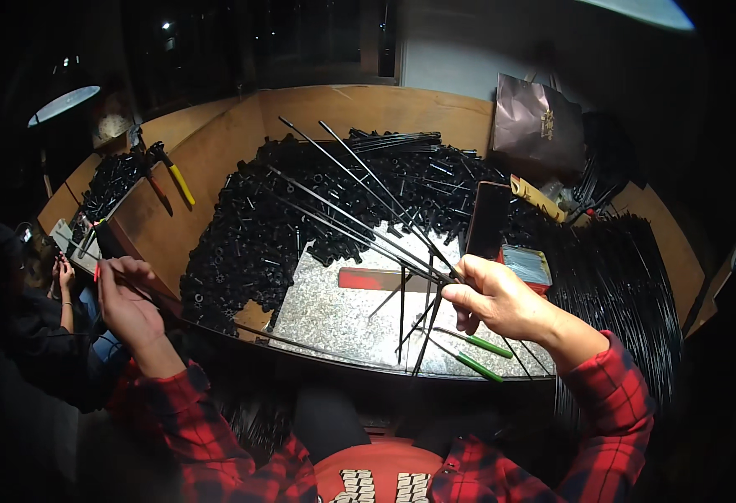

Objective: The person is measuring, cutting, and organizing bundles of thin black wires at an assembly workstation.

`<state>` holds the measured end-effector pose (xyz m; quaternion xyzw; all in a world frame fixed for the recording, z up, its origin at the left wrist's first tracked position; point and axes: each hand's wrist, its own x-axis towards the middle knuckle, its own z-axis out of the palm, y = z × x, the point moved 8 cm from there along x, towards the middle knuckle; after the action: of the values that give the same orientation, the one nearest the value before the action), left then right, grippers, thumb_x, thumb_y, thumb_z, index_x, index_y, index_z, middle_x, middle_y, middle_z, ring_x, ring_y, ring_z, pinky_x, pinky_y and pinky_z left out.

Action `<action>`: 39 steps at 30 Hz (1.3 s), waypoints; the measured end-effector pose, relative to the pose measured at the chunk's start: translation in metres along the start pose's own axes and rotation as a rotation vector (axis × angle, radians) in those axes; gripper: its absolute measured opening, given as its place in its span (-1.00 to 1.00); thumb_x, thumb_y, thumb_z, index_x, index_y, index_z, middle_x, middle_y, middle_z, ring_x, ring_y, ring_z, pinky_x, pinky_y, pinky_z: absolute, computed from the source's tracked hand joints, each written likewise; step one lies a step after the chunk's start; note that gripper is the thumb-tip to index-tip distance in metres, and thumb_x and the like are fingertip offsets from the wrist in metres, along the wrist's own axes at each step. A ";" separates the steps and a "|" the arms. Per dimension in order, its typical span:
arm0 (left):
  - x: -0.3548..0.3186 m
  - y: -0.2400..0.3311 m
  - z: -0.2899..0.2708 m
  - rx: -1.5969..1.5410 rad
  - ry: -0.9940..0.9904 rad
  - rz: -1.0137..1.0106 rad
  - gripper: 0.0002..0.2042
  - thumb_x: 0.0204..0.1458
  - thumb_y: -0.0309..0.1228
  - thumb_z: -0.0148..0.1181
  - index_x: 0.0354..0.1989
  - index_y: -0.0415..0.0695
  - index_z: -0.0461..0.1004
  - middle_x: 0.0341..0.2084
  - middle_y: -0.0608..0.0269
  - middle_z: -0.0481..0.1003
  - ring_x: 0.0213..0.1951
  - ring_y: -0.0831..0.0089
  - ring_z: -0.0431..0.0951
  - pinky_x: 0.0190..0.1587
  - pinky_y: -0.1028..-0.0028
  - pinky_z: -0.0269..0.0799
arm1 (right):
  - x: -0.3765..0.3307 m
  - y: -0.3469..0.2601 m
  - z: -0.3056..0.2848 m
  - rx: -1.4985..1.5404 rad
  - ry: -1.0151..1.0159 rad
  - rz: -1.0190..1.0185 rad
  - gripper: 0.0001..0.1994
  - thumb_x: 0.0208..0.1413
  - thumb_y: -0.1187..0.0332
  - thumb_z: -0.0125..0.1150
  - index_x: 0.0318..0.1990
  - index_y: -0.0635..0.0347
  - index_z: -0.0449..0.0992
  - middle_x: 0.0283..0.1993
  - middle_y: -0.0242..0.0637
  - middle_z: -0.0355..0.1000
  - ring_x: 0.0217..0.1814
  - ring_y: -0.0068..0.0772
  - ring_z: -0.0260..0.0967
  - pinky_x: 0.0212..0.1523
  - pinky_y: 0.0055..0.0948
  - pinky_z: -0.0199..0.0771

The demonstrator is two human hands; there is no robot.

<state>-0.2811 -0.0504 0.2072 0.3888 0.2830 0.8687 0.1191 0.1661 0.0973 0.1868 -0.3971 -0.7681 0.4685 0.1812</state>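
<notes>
My right hand pinches a bundle of thin metal rods that fan out up and to the left over a heap of small black tubular parts. Shorter rod ends hang below the hand onto the speckled stone slab. My left hand is raised at the left edge of the bench, fingers closed on a thin rod with a small red tip. Both sleeves are red and black plaid.
A red flat bar lies on the slab, and two green-handled tools lie by its front edge. Long black rods are piled at the right. Pliers with a yellow handle lie on the wooden bench. Another person sits at the left.
</notes>
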 end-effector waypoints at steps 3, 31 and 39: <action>-0.043 -0.019 0.068 0.182 -0.083 -0.099 -0.73 0.26 -0.29 -0.12 -0.42 -0.17 0.38 -0.47 0.17 0.46 -0.40 0.42 0.51 -0.38 0.49 0.43 | 0.011 -0.001 0.010 0.095 -0.030 -0.013 -0.79 0.21 0.35 0.13 -0.36 0.23 0.25 -0.52 -0.38 0.35 -0.49 -0.62 0.40 -0.46 -0.54 0.48; -0.166 -0.112 0.192 0.296 -0.478 -0.200 -0.74 0.08 -0.69 0.02 -0.05 -0.27 0.29 -0.32 0.19 0.47 -0.24 0.48 0.51 -0.15 0.48 0.45 | -0.001 -0.006 0.079 0.415 -0.180 -0.170 -0.61 0.07 0.54 0.22 0.02 0.23 0.23 -0.30 -0.47 0.30 -0.40 -0.73 0.23 -0.45 -0.71 0.26; -0.127 -0.087 0.189 0.421 -0.393 -0.119 -0.82 -0.02 -0.61 0.27 -0.22 -0.31 0.52 -0.35 0.24 0.58 -0.26 0.57 0.55 -0.13 0.57 0.46 | -0.055 0.041 0.109 0.196 -0.297 0.030 -0.61 0.12 0.36 0.23 0.03 0.31 0.29 -0.28 -0.39 0.40 -0.20 -0.67 0.33 -0.18 -0.58 0.37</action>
<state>-0.0569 0.0417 0.1807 0.5484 0.4507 0.6904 0.1393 0.1474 0.0013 0.1027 -0.3154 -0.7311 0.5973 0.0962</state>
